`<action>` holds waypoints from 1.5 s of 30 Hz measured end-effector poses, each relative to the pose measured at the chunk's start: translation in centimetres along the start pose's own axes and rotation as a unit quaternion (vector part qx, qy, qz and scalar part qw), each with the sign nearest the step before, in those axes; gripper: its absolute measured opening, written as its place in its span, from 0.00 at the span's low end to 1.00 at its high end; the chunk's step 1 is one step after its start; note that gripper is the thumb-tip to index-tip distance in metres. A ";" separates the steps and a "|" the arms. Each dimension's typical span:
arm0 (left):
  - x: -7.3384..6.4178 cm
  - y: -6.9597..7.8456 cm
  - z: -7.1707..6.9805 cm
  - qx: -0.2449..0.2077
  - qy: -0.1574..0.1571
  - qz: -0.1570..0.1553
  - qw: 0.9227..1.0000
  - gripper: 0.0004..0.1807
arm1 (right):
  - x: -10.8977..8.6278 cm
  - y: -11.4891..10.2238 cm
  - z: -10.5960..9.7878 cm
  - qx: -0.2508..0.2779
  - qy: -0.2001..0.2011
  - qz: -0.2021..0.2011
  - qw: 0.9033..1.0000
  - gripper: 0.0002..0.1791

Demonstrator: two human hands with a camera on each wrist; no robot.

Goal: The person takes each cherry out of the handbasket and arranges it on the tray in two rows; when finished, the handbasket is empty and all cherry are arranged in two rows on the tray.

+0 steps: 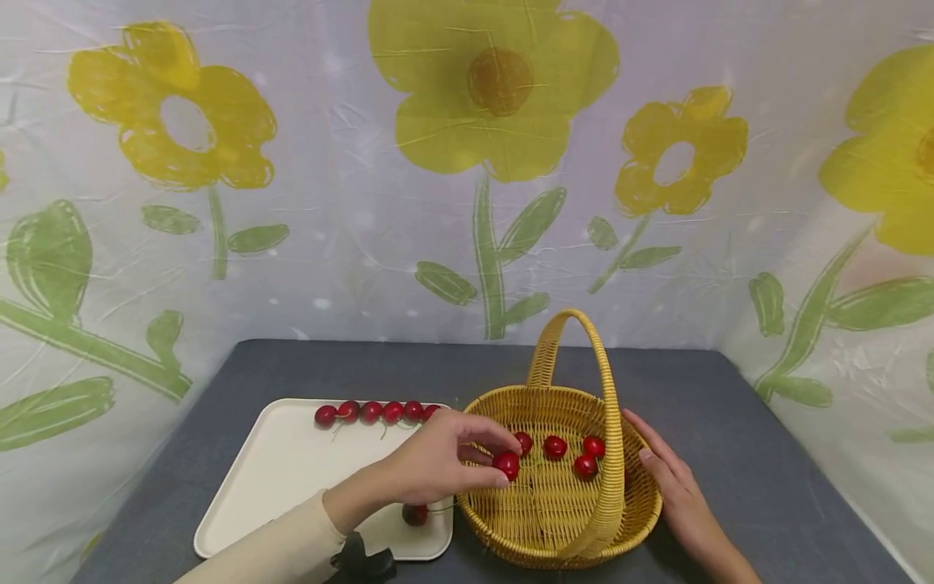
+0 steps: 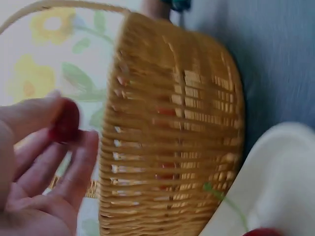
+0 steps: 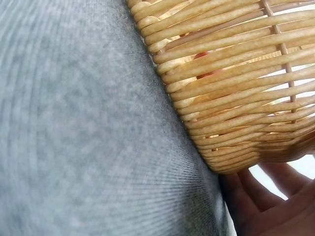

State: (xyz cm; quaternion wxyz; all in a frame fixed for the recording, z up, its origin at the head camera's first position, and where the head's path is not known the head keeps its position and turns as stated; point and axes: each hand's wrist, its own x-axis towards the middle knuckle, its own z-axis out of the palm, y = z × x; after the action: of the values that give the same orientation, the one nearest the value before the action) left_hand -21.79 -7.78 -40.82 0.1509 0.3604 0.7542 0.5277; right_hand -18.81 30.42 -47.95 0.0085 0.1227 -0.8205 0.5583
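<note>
My left hand (image 1: 445, 461) pinches a dark red cherry (image 1: 507, 465) between thumb and fingertips, over the left rim of a yellow wicker basket (image 1: 536, 507). In the left wrist view, the pinched cherry (image 2: 65, 121) is level with the basket's woven side (image 2: 147, 132). Several cherries lie on the basket floor, among them one near the middle (image 1: 555, 448). My right hand (image 1: 679, 495) rests against the basket's right side, fingers extended along it. The right wrist view has fingers (image 3: 268, 196) touching the wicker near the rim.
A cream tray (image 1: 292, 478) lies left of the basket, partly hidden by my left arm. Along its back edge runs a row of cherries (image 1: 371, 413); another cherry (image 1: 415, 514) sits near its front right corner. The basket's tall handle (image 1: 611, 438) arches upward. Dark grey cloth (image 1: 759, 454) covers the table.
</note>
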 end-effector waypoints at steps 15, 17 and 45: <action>-8.0 0.0 -1.9 -0.154 0.042 -0.042 0.986 0.21 | 0.0 -0.1 0.0 0.001 0.000 0.006 1.000 0.29; -9.2 -0.2 -2.2 -0.148 0.043 -0.067 0.986 0.21 | -0.1 -0.2 0.0 0.001 0.000 0.007 1.000 0.29; -12.3 -4.5 -3.7 0.188 0.014 -0.039 0.981 0.19 | 0.0 -0.1 0.0 0.001 0.003 0.003 1.000 0.29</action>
State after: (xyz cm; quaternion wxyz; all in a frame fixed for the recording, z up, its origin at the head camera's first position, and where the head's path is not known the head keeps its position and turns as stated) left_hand -17.18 -19.82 -45.30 0.0906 0.3449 0.8556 0.3751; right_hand -18.75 30.40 -47.88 0.0091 0.1191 -0.8201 0.5596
